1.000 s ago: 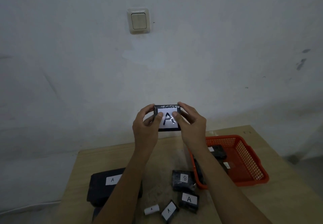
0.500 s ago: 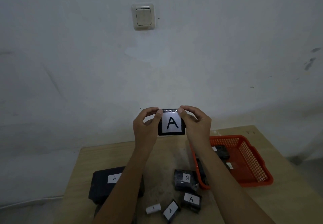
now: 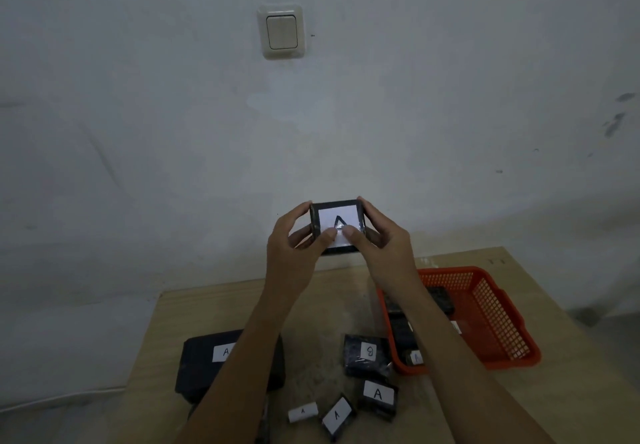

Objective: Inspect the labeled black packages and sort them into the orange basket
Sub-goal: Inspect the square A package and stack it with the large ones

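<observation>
Table (image 3: 540, 308): you have five black packages lying loose, from the large one (image 3: 207, 360) at left to three small "A" ones | Raised: your left hand (image 3: 294, 253) and right hand (image 3: 384, 253) pinch one "A" package (image 3: 337, 223) from either side, thumbs on its label | Right: one orange basket (image 3: 491, 319), at least three packages inside.

Black package (image 3: 337, 227) with white "A" label held up at twelve o'clock, orange basket (image 3: 498, 319) on the table at three o'clock holding black packages

wooden table (image 3: 214, 308): packages (image 3: 367, 355), orange basket (image 3: 498, 325)
</observation>
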